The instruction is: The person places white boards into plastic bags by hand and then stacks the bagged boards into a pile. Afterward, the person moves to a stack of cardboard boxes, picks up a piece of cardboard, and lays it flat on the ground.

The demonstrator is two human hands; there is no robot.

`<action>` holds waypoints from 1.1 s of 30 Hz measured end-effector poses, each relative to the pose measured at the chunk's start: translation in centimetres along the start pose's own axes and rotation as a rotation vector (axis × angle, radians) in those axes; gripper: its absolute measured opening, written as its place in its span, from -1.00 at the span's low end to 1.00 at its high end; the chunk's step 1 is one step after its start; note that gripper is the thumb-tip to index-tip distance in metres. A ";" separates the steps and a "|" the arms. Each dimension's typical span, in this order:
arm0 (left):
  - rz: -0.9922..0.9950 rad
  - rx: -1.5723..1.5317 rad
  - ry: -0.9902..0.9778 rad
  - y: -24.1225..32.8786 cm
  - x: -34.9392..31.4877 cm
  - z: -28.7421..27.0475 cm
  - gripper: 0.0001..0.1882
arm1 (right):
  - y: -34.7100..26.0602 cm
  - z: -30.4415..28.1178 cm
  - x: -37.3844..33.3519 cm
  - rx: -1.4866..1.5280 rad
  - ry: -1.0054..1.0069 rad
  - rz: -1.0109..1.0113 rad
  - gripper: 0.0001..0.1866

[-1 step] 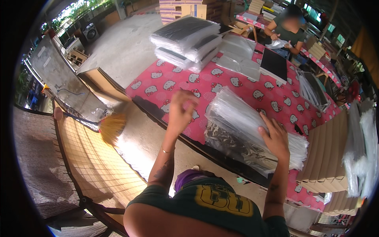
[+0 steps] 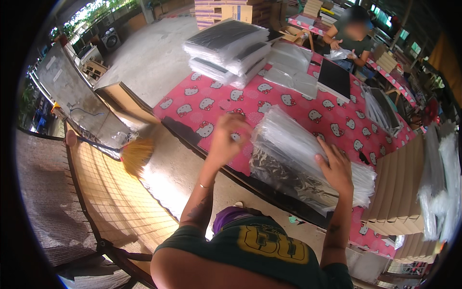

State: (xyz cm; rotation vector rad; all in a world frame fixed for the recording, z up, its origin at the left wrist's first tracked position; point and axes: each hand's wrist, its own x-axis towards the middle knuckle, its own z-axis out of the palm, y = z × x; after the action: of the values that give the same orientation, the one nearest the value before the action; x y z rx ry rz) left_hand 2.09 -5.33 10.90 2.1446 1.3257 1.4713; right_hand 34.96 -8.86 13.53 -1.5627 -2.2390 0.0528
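Note:
A thick stack of clear plastic sleeves point(image 2: 293, 149) lies at the near edge of a table covered in a pink cartoon-cat cloth point(image 2: 202, 103). My right hand point(image 2: 334, 168) rests flat on the stack's near right part, fingers spread. My left hand point(image 2: 226, 139) hovers over the cloth just left of the stack, its back toward the camera and fingers curled. Whether it holds anything is hidden.
Piles of black and clear packets point(image 2: 226, 48) and a black flat sheet point(image 2: 334, 77) lie further along the table, where another person point(image 2: 353, 33) works. Folded cardboard stacks point(image 2: 399, 188) stand at the right. A yellow broom point(image 2: 137, 154) and a woven frame point(image 2: 110, 202) are at the left.

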 end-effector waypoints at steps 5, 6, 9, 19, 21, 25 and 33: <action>-0.008 0.058 -0.019 2.2 -0.8 3.3 -0.79 | 0.2 0.3 0.2 0.001 0.041 -0.037 -0.47; -0.016 0.019 -0.031 1.6 -0.8 3.0 -0.80 | 0.0 0.1 0.1 0.003 0.031 -0.030 -0.47; -0.054 -0.131 -0.088 -0.2 -0.5 2.0 -0.83 | 0.0 -0.2 0.0 0.004 0.006 -0.008 -0.47; 0.212 0.314 0.084 7.4 1.9 3.6 -0.41 | -0.2 -0.1 -0.2 -0.060 -0.035 0.010 -0.42; 0.284 0.398 -0.134 6.3 1.3 5.4 -0.32 | -0.3 -0.4 -0.2 -0.085 -0.036 -0.024 -0.39; 0.194 0.396 -0.514 4.9 2.6 4.3 -0.27 | -0.2 -0.6 -0.7 -0.118 -0.048 -0.044 -0.27; 0.291 0.410 0.086 8.8 8.9 2.5 -0.25 | -1.8 -0.7 -1.0 -0.119 -0.082 -0.020 -0.07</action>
State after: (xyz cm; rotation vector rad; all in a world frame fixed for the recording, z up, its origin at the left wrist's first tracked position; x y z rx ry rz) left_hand 9.82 -2.74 20.73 2.6552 1.5042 1.5125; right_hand 33.89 -10.51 14.30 -1.6258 -2.3604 -0.0229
